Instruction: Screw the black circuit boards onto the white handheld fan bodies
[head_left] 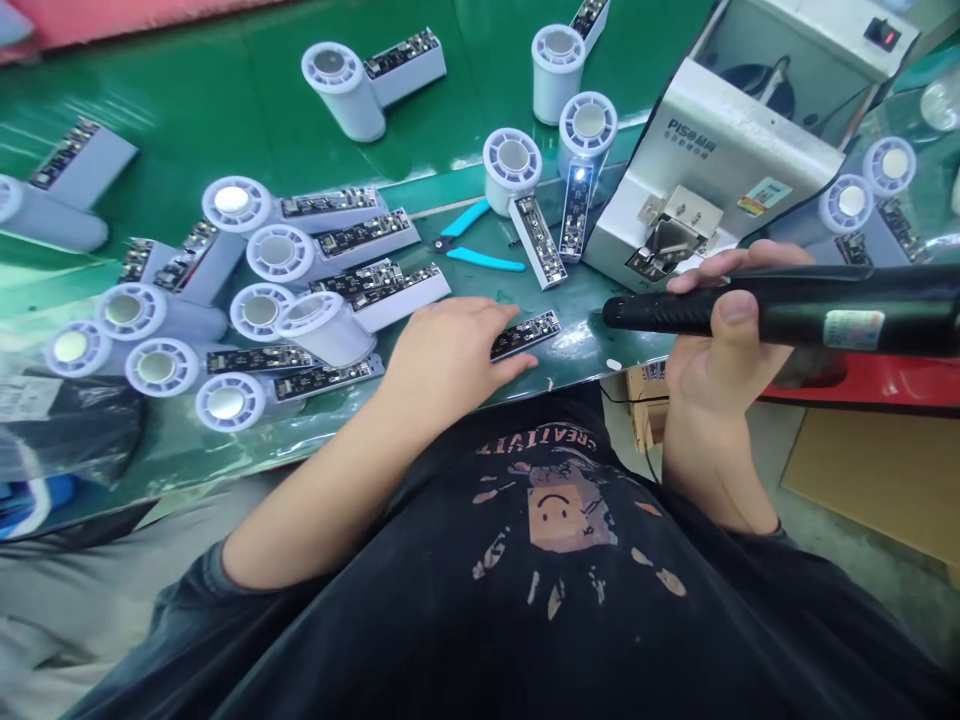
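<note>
My left hand (454, 355) curls over a white housing with a dark circuit board (527, 335) on the table's near edge. Thumb and fingers lie on either side of the board, and the palm hides the rest of that piece. In my right hand (720, 350) is a black electric screwdriver (795, 308), held nearly level, its thick end cut off by the frame's right edge. Cutters with blue handles (484, 260) lie open beyond my left hand. Close to them stand white fan-like housings (514, 160), one with a lit board (577, 205).
A metal screw feeder (697, 150) stands at the right, its red switch lit. Several similar housings (281, 255) crowd the green table's left side. A black plastic bag (75, 420) lies at the lower left, and a cardboard sheet (877, 480) is below right.
</note>
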